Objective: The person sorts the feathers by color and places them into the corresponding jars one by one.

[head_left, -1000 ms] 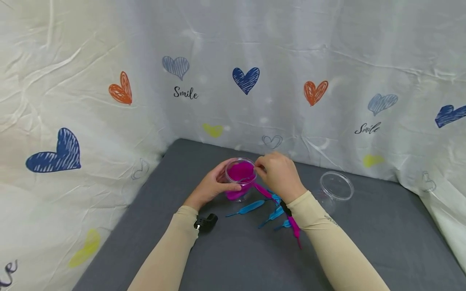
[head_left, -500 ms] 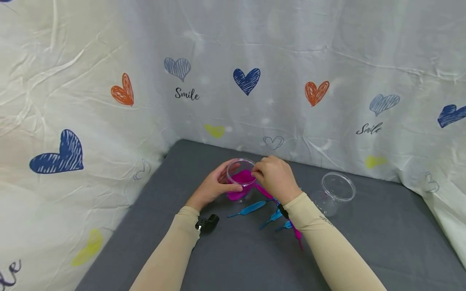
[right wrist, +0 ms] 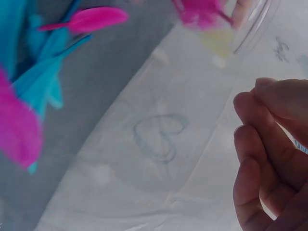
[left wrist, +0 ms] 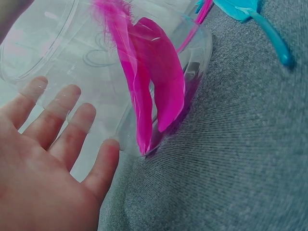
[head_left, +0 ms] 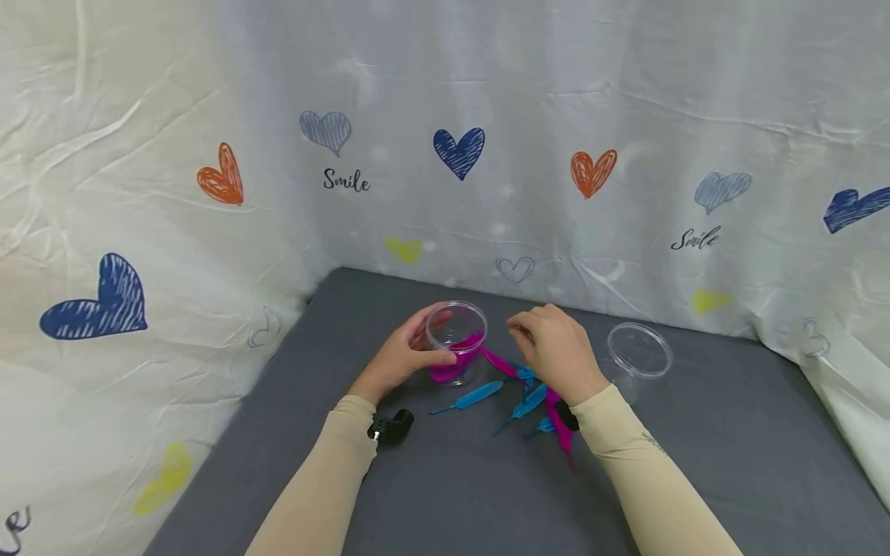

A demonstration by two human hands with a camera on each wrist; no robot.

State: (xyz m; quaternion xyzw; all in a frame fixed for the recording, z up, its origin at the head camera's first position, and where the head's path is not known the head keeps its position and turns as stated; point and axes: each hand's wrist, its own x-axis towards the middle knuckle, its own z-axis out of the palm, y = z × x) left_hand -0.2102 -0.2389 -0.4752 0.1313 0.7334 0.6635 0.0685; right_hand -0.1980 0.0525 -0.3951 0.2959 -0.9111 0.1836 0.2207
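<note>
My left hand grips a clear plastic jar from the left, thumb on the near side. In the left wrist view, its fingertips press the transparent wall. Bright pink feathers lie inside, low in the jar. To the jar's right, my right hand hovers above the table with loosely curled fingers. Thumb and index tips touch in the right wrist view, with nothing seen between them. Below it lie several blue feathers and pink feathers, partly hidden by the hand and wrist.
A second clear jar stands to the right, partly hidden by my right wrist. Dark grey cloth covers the table. A white curtain printed with hearts hangs along the back and left side.
My right hand has left the jar's rim and moved right, over the loose feathers. The pink feather at the jar's mouth has sunk lower inside. My left hand keeps its grip.
</note>
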